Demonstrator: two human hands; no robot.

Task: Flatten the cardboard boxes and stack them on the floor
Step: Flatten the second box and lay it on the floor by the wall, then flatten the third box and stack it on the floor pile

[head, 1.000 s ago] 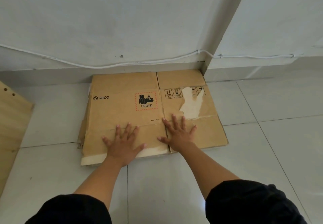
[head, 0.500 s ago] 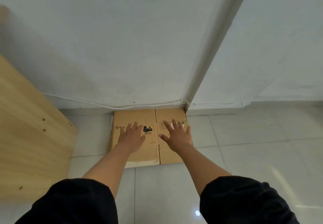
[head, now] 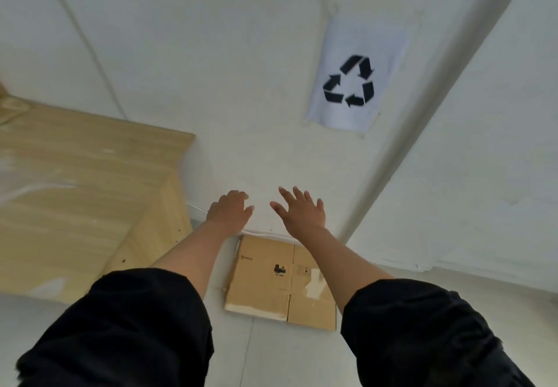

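Flattened cardboard box point(head: 273, 281) flat on the pale tiled floor point(head: 280, 353), far edge against the base of the white wall point(head: 241, 84), close to the wall's corner. Brown, creased into panels; small black printed marks near the middle, a torn pale patch toward the right, a pale strip along the near left edge. Left hand point(head: 228, 210) and right hand point(head: 300, 210) raised apart in front of the wall, above the box, fingers spread, holding nothing, not touching the cardboard. Black sleeves point(head: 129, 326) at the bottom. Wooden furniture point(head: 75, 193) close on the left. Recycling sign point(head: 354, 75) on the wall above. Bare floor tiles in front of the box and to its right.
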